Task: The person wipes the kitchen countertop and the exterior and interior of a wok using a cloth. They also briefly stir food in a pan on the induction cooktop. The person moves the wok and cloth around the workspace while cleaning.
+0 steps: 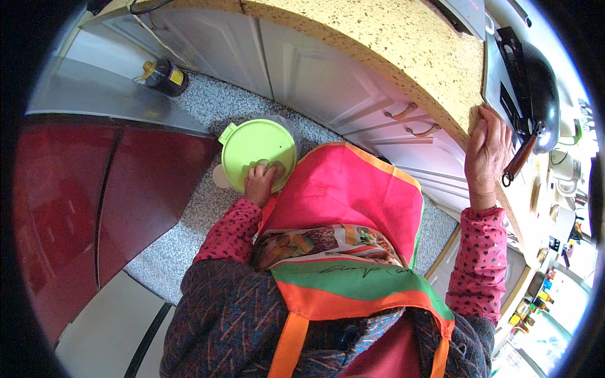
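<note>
A round light-green lid [255, 149] with a side tab tops a clear container low down by the floor, left of the apron. My left hand [260, 182] rests on the lid near its lower edge, fingertips on or just above its surface; whether it grips anything does not show. On the speckled countertop's edge [453, 111] lies my right hand [487, 146], beside the gas stove [501, 90] and close to the wooden handle of a black pan [541, 99]. Nothing is seen in the right hand, and its fingertips are partly hidden.
A dark bottle with a yellow cap [165, 78] stands on the grey speckled floor by the cabinets. White cabinet doors [326, 75] with curved handles run under the counter. Dark red panels [156, 179] rise at left, with a pale seat-like surface [113, 321] below. Jars and utensils crowd the right.
</note>
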Demonstrator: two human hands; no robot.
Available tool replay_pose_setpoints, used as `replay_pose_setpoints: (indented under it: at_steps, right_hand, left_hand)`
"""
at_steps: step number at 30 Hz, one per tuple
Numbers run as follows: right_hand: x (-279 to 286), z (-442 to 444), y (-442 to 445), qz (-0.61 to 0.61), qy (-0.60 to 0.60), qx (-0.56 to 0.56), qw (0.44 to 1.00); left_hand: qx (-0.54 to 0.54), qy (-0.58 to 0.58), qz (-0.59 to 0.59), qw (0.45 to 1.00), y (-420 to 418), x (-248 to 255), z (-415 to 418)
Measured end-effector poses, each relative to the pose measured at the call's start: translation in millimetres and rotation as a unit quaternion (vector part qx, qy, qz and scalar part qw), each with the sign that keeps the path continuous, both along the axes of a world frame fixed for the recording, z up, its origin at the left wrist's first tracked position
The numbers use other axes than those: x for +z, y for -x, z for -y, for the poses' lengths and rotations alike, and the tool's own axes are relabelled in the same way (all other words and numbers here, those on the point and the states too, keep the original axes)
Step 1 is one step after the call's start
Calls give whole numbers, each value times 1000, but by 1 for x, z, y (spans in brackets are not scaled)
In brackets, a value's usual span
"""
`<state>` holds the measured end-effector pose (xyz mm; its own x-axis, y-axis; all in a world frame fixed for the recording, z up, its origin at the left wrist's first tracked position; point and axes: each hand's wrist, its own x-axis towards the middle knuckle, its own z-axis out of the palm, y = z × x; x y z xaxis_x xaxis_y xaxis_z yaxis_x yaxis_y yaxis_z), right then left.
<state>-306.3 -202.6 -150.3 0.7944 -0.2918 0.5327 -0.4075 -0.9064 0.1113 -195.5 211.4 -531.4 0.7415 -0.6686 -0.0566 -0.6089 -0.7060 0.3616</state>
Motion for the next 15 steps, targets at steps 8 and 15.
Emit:
replay_pose_setpoints:
  at_steps: [8,15]
  right_hand:
    - [1,-3,-2,9,-6,-7,1000]
    - [-3,-4,-6,33,15,7,999]
  left_hand:
    - [59,181,-344,919,-49,-31,0]
    - [236,612,-316,686,-146,139,175]
